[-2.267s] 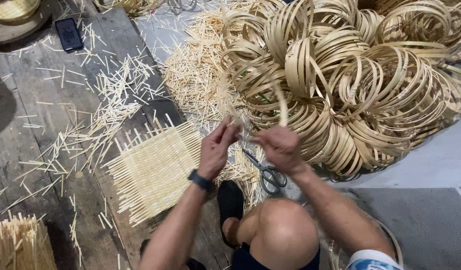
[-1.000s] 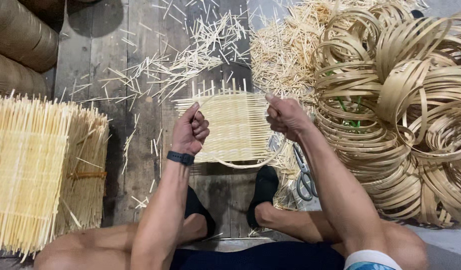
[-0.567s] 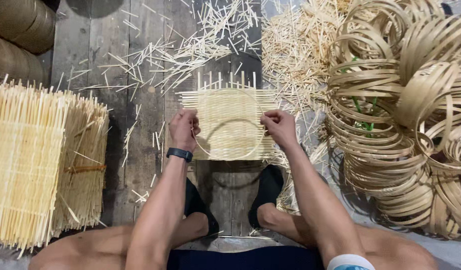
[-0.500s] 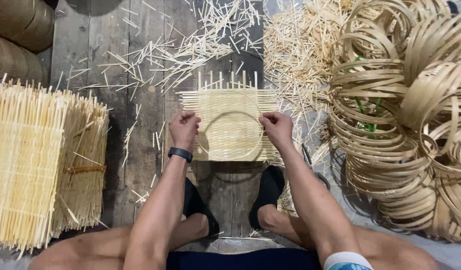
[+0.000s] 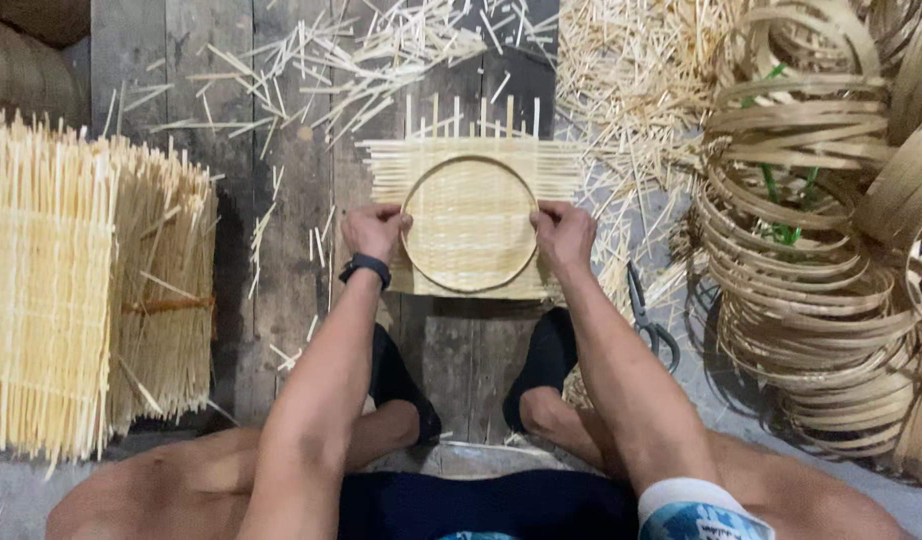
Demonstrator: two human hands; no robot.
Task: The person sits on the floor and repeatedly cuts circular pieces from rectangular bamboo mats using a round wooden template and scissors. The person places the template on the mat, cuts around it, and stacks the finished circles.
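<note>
A person sits on a dark plank floor (image 5: 281, 180) with legs folded, both arms stretched forward. Between the hands lies a square woven bamboo mat (image 5: 471, 170), flat on the floor, with loose strip ends sticking out at its far and side edges. On top of the mat rests a round bamboo hoop (image 5: 468, 287), lying flat and roughly centred.

The left hand (image 5: 373, 230) is at the hoop's left side, its fingers curled narrow and pinching the rim. A black wristband (image 5: 365, 266) sits on that wrist. The right hand (image 5: 564, 232) is at the hoop's right side, fingers likewise curled close and gripping the rim against the mat.

To the left stands a stack of woven mats (image 5: 81, 290), well apart from the hands. Loose bamboo sticks (image 5: 381, 50) lie scattered across the floor on the far side, thickening into a pile toward the far right. On the right a large heap of bamboo hoops (image 5: 821, 250) fills the edge of the view. A pair of scissors (image 5: 649, 320) lies on the floor just right of the right forearm, near the heap. Two feet in black shoes (image 5: 541, 365) rest on the floor near the mat's near edge.
</note>
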